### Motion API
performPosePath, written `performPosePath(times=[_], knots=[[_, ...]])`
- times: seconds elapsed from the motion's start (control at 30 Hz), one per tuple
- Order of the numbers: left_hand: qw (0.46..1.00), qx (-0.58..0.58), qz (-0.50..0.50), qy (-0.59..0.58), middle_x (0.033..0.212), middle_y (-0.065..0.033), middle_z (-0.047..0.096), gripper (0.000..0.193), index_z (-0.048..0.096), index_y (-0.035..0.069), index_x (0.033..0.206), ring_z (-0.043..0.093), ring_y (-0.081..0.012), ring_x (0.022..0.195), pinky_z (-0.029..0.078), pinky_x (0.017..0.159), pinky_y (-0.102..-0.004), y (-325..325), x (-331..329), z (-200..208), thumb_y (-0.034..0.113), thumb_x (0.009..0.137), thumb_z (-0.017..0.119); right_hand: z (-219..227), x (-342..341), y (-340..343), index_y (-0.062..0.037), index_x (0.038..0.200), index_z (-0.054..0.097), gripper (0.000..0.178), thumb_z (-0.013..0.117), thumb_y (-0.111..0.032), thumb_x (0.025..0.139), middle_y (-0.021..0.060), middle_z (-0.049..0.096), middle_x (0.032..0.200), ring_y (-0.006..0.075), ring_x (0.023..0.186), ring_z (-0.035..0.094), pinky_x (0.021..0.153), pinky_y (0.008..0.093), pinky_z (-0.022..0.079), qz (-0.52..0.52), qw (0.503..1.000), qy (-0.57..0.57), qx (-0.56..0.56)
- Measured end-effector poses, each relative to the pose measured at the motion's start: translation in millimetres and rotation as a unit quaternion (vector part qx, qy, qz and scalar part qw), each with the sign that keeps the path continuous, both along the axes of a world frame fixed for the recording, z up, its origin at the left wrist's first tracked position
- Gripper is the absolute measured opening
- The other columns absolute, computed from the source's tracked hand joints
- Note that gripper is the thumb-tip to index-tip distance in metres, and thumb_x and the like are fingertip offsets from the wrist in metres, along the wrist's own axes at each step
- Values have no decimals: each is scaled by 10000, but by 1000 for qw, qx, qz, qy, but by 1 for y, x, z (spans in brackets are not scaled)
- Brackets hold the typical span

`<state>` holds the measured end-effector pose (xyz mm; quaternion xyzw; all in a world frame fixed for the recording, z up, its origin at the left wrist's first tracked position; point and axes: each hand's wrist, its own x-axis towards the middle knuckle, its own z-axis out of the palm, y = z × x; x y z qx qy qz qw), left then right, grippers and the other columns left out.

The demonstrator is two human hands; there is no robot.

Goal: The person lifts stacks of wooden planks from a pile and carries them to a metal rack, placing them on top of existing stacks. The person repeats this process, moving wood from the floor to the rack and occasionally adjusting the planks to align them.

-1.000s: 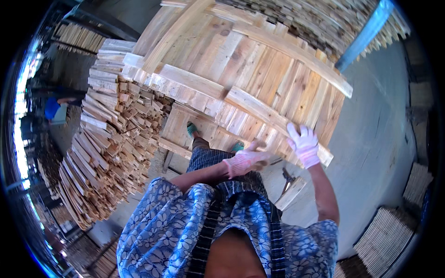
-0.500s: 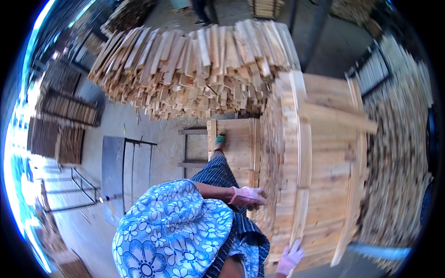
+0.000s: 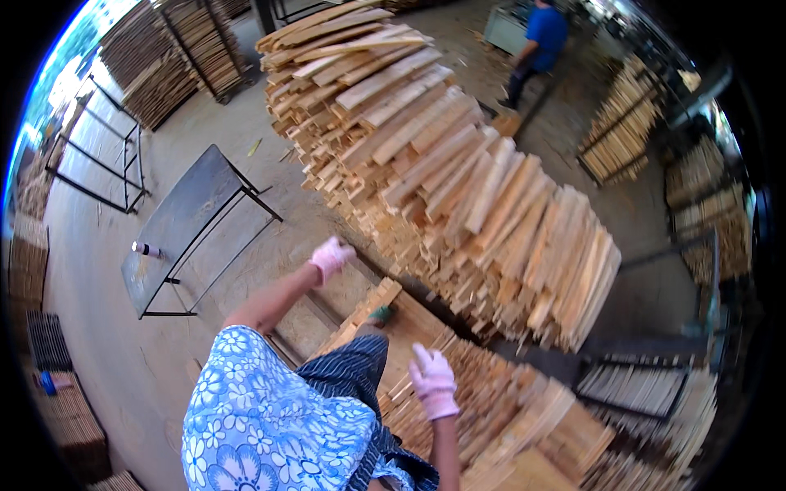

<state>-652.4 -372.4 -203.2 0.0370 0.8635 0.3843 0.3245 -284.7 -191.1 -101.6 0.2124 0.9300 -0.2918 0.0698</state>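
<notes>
My left hand [image 3: 332,258], in a pink glove, is raised over the floor near the dark bars of a low frame [image 3: 315,309]. Its fingers look loosely apart and hold nothing. My right hand [image 3: 434,382], gloved in pink too, hovers above the near stack of wooden boards [image 3: 499,409], fingers upward and apart with nothing between them. One foot [image 3: 379,317] with a green covering stands on a wooden panel [image 3: 413,327] between the hands. Ahead runs a long, high pile of loose wooden slats [image 3: 458,155], which neither hand touches.
A dark metal table [image 3: 192,209] on the left bears a small cylindrical container [image 3: 147,249]. Behind it stands an open metal frame [image 3: 98,155]. Wood stacks [image 3: 155,69] and a loaded rack [image 3: 634,389] surround the area. A person in blue [image 3: 540,45] is at the far right.
My view has turned left, towards the long slat pile. My right hand has lifted off the boards, and my left hand has left the near stack's edge and reached forward left.
</notes>
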Motion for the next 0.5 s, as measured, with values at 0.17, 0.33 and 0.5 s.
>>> performPosePath(times=[0.17,0.33,0.5], knots=[[880,-15,137,454,1261,-215,599,418,551,57,1252,603,-413,1122,492,969,-463,9,-292,95,290,914,631,33,-287,105,-108,1327,625,406,623,-270,955,196,642,1149,373,1088,623,956,407,500,83,987,97,-93],[848,-70,70,521,1236,-201,623,296,597,108,1220,615,-390,1128,513,941,-470,5,-397,182,209,942,589,23,-459,125,-49,1341,607,402,601,-215,975,206,649,1179,347,1124,620,997,396,476,158,945,215,-192],[895,-75,-103,428,1436,-161,523,485,523,130,1374,529,-355,1303,439,1078,-431,78,-468,215,394,971,574,25,-619,107,-67,1526,395,554,572,-157,1009,62,637,965,123,711,562,691,263,502,-54,859,172,-479]])
